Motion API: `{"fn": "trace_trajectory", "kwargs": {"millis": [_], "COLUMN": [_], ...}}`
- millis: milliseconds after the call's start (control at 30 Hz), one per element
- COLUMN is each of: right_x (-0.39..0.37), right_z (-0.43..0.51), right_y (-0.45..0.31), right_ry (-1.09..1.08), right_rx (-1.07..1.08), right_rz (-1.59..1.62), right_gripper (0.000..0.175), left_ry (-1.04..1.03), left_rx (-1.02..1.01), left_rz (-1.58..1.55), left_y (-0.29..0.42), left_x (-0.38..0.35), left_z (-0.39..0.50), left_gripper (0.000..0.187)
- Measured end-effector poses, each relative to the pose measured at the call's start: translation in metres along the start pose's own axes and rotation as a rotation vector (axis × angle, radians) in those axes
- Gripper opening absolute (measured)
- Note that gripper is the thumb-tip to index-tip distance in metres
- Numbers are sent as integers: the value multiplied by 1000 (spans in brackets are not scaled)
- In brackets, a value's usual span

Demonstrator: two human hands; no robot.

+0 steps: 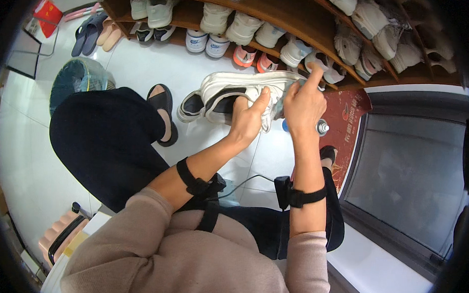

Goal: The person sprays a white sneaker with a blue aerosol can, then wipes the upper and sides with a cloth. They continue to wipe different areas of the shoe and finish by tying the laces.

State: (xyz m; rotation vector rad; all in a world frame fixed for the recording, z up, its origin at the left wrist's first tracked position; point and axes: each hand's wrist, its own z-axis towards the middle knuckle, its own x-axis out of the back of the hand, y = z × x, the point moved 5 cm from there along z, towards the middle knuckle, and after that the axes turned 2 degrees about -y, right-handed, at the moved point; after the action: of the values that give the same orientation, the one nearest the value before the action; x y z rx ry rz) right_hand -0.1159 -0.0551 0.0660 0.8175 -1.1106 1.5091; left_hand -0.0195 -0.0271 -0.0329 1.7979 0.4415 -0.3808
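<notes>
A pair of white lace-up sneakers (256, 79) with dark insides is held up before me, one shoe overlapping the other. My left hand (246, 118) grips the nearer shoe at its opening and tongue, thumb over the laces. At the toe end is my right hand (306, 104), with bent fingers against the shoe and the index finger stretched out. Under it shows a greyish-blue patch (281, 101); whether cloth or part of the shoe, I cannot tell. Just beyond my right wrist is a spray can (322, 128) with a silver top, partly hidden by the arm.
A wooden shoe rack (278, 10) full of shoes curves along the far side. Slippers (89, 33) lie at the far left, near a clear bin (80, 79). To the right are a red printed mat (346, 111) and a dark-framed panel (405, 179). A pink suitcase (63, 233) stands at lower left.
</notes>
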Motion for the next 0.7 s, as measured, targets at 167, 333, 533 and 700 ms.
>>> {"fn": "trace_trajectory", "kwargs": {"millis": [167,333,533,700], "right_x": [-26,-28,21,47], "right_z": [-17,-47,-57,-44], "right_y": [-5,-8,25,24], "right_ry": [-163,-136,103,331], "right_rx": [156,167,-143,14], "right_rz": [164,327,524,395], "right_gripper": [50,52,34,23], "left_ry": [32,66,51,-74], "left_rx": [19,88,47,12], "left_rz": [-6,-62,-166,-209], "left_y": [-1,1,7,10], "left_x": [5,9,6,-5], "left_z": [-6,-1,3,-2], "left_gripper": [37,36,45,39]}}
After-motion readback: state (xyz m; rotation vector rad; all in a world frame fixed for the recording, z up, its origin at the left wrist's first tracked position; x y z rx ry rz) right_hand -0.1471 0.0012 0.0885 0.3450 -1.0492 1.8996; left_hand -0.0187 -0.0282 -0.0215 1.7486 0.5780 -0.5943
